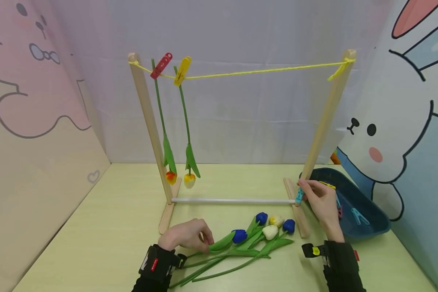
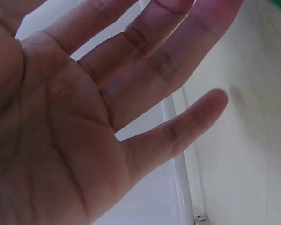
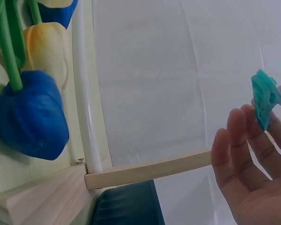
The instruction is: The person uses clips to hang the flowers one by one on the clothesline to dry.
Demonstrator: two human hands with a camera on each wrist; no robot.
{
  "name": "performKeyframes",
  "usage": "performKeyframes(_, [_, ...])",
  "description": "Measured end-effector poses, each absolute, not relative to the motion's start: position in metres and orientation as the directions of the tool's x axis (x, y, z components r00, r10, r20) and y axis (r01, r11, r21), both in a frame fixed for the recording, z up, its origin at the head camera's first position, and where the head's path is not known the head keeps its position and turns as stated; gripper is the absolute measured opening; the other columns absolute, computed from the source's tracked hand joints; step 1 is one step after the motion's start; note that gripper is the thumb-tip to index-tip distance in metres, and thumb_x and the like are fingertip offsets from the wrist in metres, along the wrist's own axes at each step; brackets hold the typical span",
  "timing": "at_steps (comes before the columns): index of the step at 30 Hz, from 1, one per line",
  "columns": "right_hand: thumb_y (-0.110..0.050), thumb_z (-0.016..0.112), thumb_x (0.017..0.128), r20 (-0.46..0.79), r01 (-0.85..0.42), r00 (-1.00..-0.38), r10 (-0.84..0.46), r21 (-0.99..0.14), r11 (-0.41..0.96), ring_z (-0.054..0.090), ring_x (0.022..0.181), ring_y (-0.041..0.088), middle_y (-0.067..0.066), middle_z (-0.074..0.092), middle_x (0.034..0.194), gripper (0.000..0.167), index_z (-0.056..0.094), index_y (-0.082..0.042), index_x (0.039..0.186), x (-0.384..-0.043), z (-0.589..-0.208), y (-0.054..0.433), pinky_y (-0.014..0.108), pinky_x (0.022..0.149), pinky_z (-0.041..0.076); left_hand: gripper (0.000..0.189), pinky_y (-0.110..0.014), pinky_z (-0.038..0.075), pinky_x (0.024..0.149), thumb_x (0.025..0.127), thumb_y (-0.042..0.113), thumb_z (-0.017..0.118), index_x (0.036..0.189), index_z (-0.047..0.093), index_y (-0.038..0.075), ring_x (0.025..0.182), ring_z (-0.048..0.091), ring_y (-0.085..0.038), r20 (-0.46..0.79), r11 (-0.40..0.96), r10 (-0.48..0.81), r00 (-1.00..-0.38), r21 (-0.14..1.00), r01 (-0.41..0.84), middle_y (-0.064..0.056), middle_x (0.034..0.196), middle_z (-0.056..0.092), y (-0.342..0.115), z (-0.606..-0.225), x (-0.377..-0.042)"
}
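The left hand [image 1: 184,235] rests on the green stems [image 1: 219,259] of the loose tulips [image 1: 266,227] lying on the table [image 1: 106,227], its fingers curled down onto a leaf; its wrist view shows them spread and fairly straight, so I cannot tell whether it grips. To its right the right hand [image 1: 323,202] pinches a teal peg [image 1: 299,195] beside the rack's right post [image 1: 326,117]. This looks like the step of pairing a flower with a peg: 2 tulips [image 1: 180,177] already hang head-down from the yellow string [image 1: 259,72] under a red peg [image 1: 161,65] and a yellow peg [image 1: 182,71]. Next, a stem likely needs lifting to the string. At far right the blue tub [image 1: 368,227] holds several more pegs [image 1: 359,215].
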State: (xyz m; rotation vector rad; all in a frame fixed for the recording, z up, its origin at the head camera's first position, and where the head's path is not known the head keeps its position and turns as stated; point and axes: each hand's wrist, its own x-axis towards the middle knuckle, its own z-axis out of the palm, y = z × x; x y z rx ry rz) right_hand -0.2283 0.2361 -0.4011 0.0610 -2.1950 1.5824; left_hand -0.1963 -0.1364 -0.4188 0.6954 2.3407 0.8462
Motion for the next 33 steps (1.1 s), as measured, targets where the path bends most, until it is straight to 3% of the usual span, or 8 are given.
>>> performKeyframes(8, [-0.018,0.064,0.1,0.356,-0.271,-0.91,0.211,-0.898,0.347,0.057,0.057,0.003,-0.022,0.062,0.066,0.028,0.071,0.009,0.103,-0.229,-0.404,0.237,0.019,0.058,0.046,0.013,-0.027,0.052,0.076,0.093,0.005,0.067,0.104,0.072,0.006,0.089,0.064,-0.014,-0.262,0.679,0.611,-0.747,0.659,0.324,-0.004,0.098,0.071,-0.143,-0.417,-0.195])
performKeyframes(14, [-0.018,0.064,0.1,0.353,-0.269,-0.911,0.211,-0.899,0.345,0.059,0.059,0.009,-0.021,0.062,0.066,0.029,0.071,0.009,0.104,-0.229,-0.402,0.238,0.018,0.058,0.047,0.016,-0.035,0.056,0.062,0.102,-0.002,0.05,0.116,0.058,-0.001,0.075,0.067,-0.025,-0.279,0.617,0.568,-0.775,0.767,0.176,-0.016,0.094,0.069,-0.146,-0.413,-0.194])
performKeyframes(18, [-0.019,0.064,0.1,0.353,-0.268,-0.912,0.211,-0.899,0.346,0.059,0.059,0.01,-0.021,0.062,0.066,0.029,0.071,0.009,0.104,-0.229,-0.401,0.238,0.018,0.058,0.046,0.016,-0.029,0.051,0.059,0.104,-0.002,0.044,0.117,0.054,0.0,0.07,0.059,-0.02,-0.239,0.596,0.56,-0.793,0.781,0.186,-0.017,0.088,0.068,-0.145,-0.413,-0.196])
performKeyframes(24, [-0.018,0.063,0.1,0.359,-0.278,-0.912,0.2,-0.897,0.345,0.059,0.059,0.008,-0.021,0.062,0.066,0.029,0.071,0.01,0.105,-0.23,-0.402,0.238,0.018,0.059,0.047,0.02,-0.021,0.044,0.057,0.103,-0.001,0.048,0.121,0.055,0.001,0.069,0.054,-0.012,-0.106,0.614,0.563,-0.82,0.718,0.328,-0.017,0.089,0.067,-0.14,-0.416,-0.201])
performKeyframes(33, [-0.017,0.063,0.1,0.365,-0.286,-0.913,0.184,-0.892,0.351,0.058,0.059,0.006,-0.021,0.062,0.066,0.028,0.071,0.01,0.105,-0.229,-0.402,0.238,0.017,0.059,0.047,0.023,-0.02,0.051,0.064,0.098,0.002,0.061,0.121,0.063,-0.004,0.077,0.063,-0.016,0.053,0.595,0.507,-0.86,0.701,0.394,-0.016,0.098,0.07,-0.133,-0.422,-0.203])
